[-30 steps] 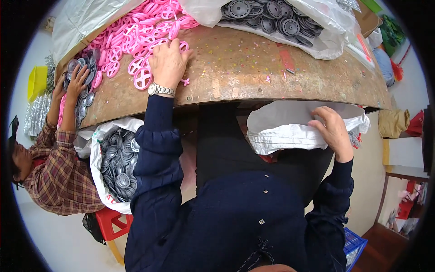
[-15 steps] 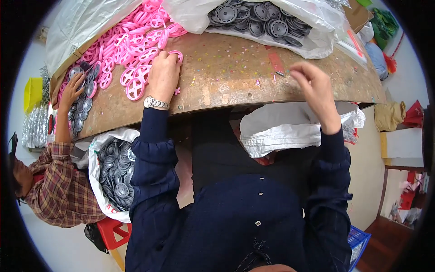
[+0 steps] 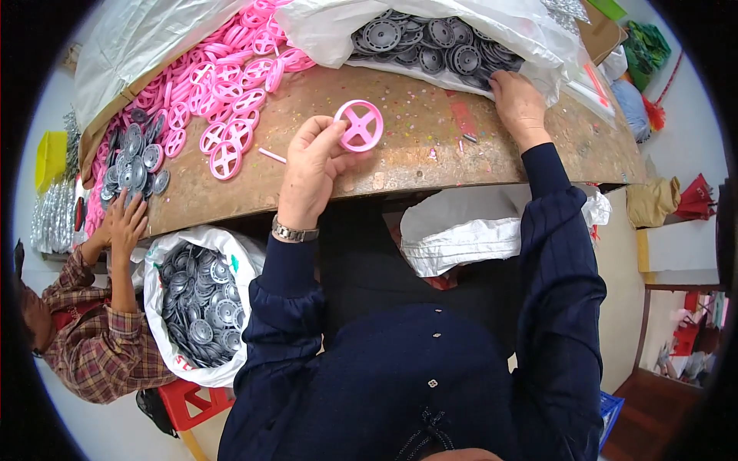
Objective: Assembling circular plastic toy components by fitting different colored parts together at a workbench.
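A pink toy wheel ring (image 3: 361,126) with cross-shaped spokes is pinched in my left hand (image 3: 309,165), raised over the near part of the workbench (image 3: 407,146). My right hand (image 3: 520,106) reaches to the near edge of a heap of grey wheel discs (image 3: 430,58), which spill from a white bag (image 3: 538,34) at the back. Its fingers are bent and pressed on a dark disc at the heap's edge; the fingertips are partly hidden. To the left of my left hand lies a big pile of pink wheel rings (image 3: 227,91).
A white sack (image 3: 156,307) full of grey discs stands left of my lap. Behind it a co-worker in a checked shirt (image 3: 115,346) has hands (image 3: 123,223) by more grey discs (image 3: 132,165). A white bag (image 3: 461,238) hangs under the bench edge. A thin pink stick (image 3: 272,156) lies nearby.
My left hand has lifted a pink ring off the pile and come right and nearer. My right hand has moved away from me to the grey discs. The co-worker's hands have drawn back.
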Action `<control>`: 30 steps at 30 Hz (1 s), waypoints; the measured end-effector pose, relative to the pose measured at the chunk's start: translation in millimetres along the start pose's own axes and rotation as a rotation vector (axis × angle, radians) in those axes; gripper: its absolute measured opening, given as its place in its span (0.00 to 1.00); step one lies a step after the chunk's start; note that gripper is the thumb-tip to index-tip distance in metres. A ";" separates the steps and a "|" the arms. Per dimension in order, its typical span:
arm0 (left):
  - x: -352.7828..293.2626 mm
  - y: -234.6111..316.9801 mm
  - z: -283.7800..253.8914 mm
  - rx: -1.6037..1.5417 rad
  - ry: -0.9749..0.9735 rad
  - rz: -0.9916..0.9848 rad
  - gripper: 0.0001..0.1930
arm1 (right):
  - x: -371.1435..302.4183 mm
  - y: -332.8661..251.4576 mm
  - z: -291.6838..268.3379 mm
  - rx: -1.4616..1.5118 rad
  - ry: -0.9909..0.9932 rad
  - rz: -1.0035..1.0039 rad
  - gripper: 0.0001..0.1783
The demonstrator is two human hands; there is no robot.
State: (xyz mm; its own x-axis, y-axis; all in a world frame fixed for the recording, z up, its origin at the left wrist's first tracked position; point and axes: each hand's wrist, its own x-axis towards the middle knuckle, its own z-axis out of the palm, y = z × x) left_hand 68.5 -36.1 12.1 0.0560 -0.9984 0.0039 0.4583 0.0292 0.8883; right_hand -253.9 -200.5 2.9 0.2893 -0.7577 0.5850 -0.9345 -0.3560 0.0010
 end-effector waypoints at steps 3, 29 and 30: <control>-3.2 -6.8 6.9 -0.093 -0.018 -0.048 0.08 | 1.3 -2.8 -6.0 0.029 0.080 -0.023 0.08; -30.4 -35.5 51.1 0.054 -0.154 0.023 0.10 | -86.0 -138.9 -89.3 1.132 -0.088 0.336 0.08; -31.7 -35.6 51.1 0.047 -0.166 0.036 0.10 | -88.1 -136.5 -90.3 1.235 -0.179 0.329 0.09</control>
State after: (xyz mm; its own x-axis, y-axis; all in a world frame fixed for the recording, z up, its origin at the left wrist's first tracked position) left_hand 5.0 -7.9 3.8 -0.0770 -0.9911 0.1085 0.4168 0.0669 0.9065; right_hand -170.5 -35.7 24.5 0.1972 -0.9339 0.2983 -0.1850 -0.3343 -0.9241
